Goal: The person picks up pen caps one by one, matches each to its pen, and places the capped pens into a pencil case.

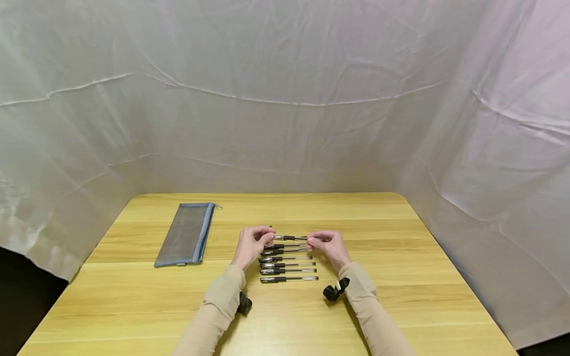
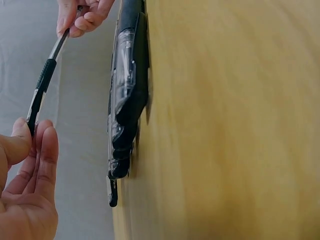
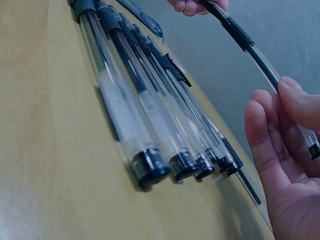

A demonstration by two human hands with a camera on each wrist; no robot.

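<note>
A gel pen [image 1: 289,238] with a black grip and clear barrel is held level above the table between both hands. My left hand [image 1: 251,243] pinches its left end between thumb and fingers. At the clear-barrelled end, my right hand [image 1: 329,247] pinches it, and the black end plug [image 3: 314,151] sticks out past the thumb in the right wrist view. Below and nearer to me, several similar capped pens [image 1: 278,271] lie side by side in a row, caps to the left. The hands partly cover the far end of that row.
A grey mesh zip pouch [image 1: 184,235] with blue edging lies flat at the left of the wooden table [image 1: 401,316]. Its zip pull [image 1: 218,206] points to the back. Pale cloth [image 1: 285,123] hangs behind the table and along its sides.
</note>
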